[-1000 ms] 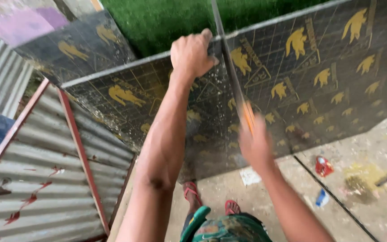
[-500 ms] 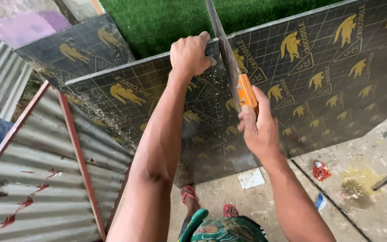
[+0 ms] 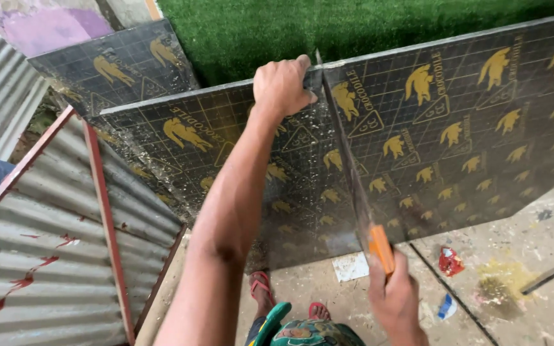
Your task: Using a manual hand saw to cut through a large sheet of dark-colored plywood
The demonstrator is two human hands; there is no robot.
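Dusty concrete floor point(image 3: 520, 256) below, green turf point(image 3: 354, 32) beyond. Dark patterned board point(image 3: 456, 134) stands on edge. Left hand point(image 3: 283, 86) is clamped over its top rim beside the cut, steadying it. Right hand point(image 3: 395, 298) is closed round the orange handle of a handsaw point(image 3: 354, 192), blade in the kerf. Corrugated metal sheet point(image 3: 40, 243) lies at left

The left arm reached up and forward, nearly straight, its left hand point(image 3: 283, 86) curled in a closed grip with knuckles upward. The right hand point(image 3: 395, 300) sat low and close to the body, fingers wrapped tight, slightly blurred.
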